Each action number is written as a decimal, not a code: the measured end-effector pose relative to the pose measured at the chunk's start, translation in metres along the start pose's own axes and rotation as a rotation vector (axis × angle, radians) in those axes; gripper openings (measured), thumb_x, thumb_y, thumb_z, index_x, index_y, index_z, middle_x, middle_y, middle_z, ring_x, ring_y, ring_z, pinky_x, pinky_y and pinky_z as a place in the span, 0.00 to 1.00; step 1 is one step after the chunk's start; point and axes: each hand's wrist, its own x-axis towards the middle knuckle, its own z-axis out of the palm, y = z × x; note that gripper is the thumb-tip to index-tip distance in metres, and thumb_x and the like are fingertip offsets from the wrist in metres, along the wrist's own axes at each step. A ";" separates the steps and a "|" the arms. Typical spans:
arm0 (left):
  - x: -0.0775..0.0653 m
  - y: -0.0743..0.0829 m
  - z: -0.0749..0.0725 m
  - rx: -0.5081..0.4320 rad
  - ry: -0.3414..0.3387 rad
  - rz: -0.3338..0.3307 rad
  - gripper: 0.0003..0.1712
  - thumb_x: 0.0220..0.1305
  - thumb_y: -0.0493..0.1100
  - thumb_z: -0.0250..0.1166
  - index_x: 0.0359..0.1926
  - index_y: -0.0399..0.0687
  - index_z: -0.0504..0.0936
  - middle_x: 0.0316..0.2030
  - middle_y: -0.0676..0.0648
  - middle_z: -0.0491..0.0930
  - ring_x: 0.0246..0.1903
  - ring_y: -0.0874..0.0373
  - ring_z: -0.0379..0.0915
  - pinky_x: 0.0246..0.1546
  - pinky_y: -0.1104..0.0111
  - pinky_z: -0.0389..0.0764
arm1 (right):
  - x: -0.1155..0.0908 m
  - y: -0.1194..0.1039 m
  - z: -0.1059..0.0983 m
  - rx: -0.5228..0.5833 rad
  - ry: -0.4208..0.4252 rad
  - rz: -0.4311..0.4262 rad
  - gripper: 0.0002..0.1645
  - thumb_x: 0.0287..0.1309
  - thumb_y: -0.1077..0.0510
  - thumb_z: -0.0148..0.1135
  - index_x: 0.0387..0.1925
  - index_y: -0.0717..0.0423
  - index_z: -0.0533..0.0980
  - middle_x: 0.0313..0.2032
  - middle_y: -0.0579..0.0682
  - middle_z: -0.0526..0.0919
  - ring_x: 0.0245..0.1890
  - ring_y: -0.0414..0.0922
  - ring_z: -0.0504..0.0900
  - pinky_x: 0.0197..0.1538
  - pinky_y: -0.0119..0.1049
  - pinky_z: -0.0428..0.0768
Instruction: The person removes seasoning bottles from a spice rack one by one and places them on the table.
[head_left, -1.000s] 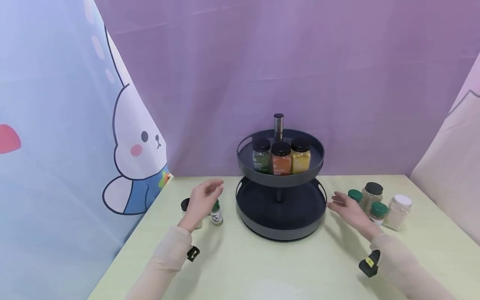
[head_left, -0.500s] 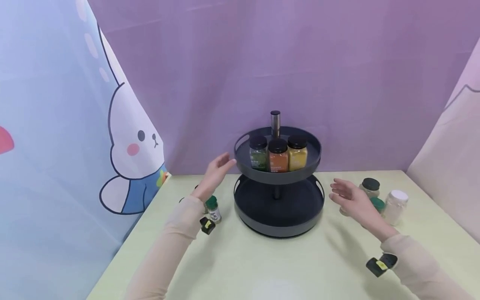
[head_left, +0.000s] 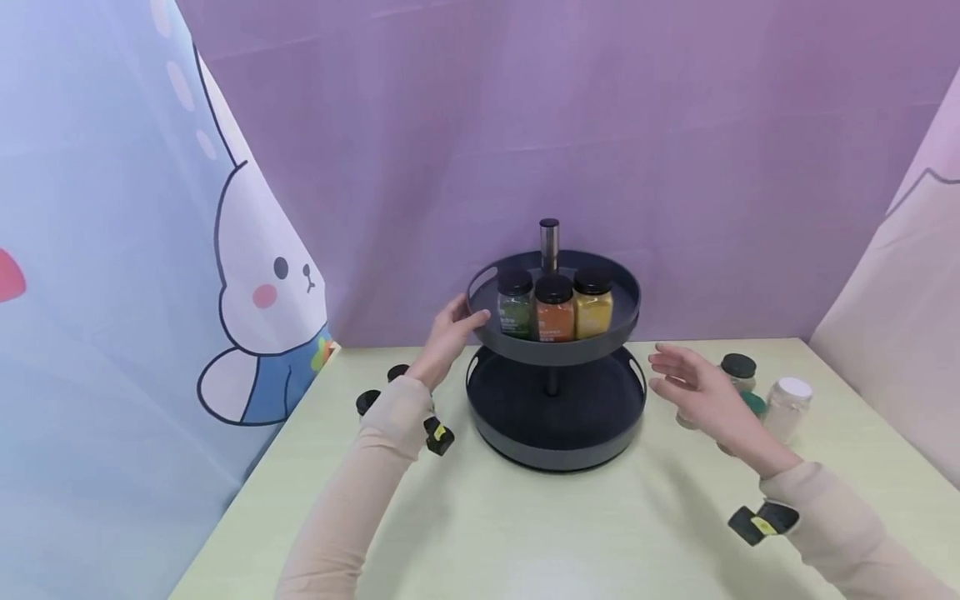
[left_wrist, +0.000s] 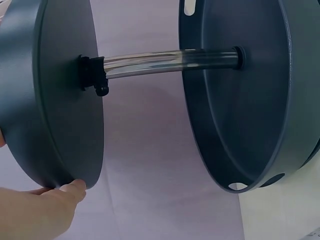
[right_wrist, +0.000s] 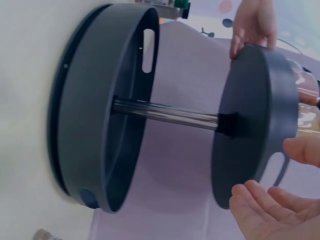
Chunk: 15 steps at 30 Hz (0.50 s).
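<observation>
left hand (head_left: 446, 337) just reached upper tray (head_left: 558, 353), fingers extended against left rim | right hand (head_left: 699, 392) unfurled, holding nothing, right of two-tier rack (head_left: 558, 458) | rack far-middle of table (head_left: 540, 533), three jars (head_left: 555, 322) up top | contact probably lets it steady the tray

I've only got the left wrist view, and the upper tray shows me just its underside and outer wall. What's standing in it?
Observer: Three black-lidded jars stand side by side in the upper tray, toward the front rim as the head view shows it.
Operator: Good. And where is the right hand? I can't see it at all.
Observer: The right hand is to the right of the stand, holding nothing.
</observation>
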 end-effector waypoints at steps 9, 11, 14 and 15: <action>0.001 -0.001 0.001 -0.011 0.014 0.006 0.41 0.61 0.46 0.59 0.70 0.43 0.49 0.68 0.44 0.56 0.67 0.55 0.53 0.68 0.64 0.55 | 0.015 -0.026 -0.019 -0.045 0.013 -0.038 0.36 0.63 0.53 0.53 0.66 0.62 0.54 0.60 0.65 0.67 0.58 0.59 0.68 0.50 0.16 0.71; 0.000 -0.001 0.001 -0.009 0.014 0.003 0.41 0.62 0.47 0.59 0.70 0.44 0.50 0.68 0.44 0.56 0.67 0.55 0.53 0.68 0.64 0.55 | 0.019 -0.032 -0.023 -0.053 0.004 -0.041 0.36 0.63 0.53 0.53 0.67 0.61 0.54 0.61 0.64 0.67 0.59 0.59 0.68 0.52 0.20 0.73; -0.001 -0.002 0.000 -0.004 0.010 -0.005 0.42 0.61 0.48 0.59 0.70 0.45 0.49 0.68 0.45 0.55 0.67 0.55 0.52 0.68 0.63 0.55 | 0.027 -0.042 -0.028 -0.064 -0.010 -0.060 0.35 0.63 0.54 0.53 0.67 0.60 0.53 0.61 0.63 0.67 0.59 0.59 0.68 0.52 0.24 0.74; -0.001 -0.002 0.000 -0.004 0.009 -0.008 0.42 0.61 0.48 0.59 0.70 0.45 0.49 0.69 0.45 0.55 0.67 0.55 0.52 0.68 0.63 0.55 | 0.030 -0.045 -0.029 -0.065 -0.016 -0.065 0.35 0.63 0.54 0.53 0.67 0.60 0.53 0.61 0.62 0.67 0.59 0.59 0.68 0.52 0.25 0.74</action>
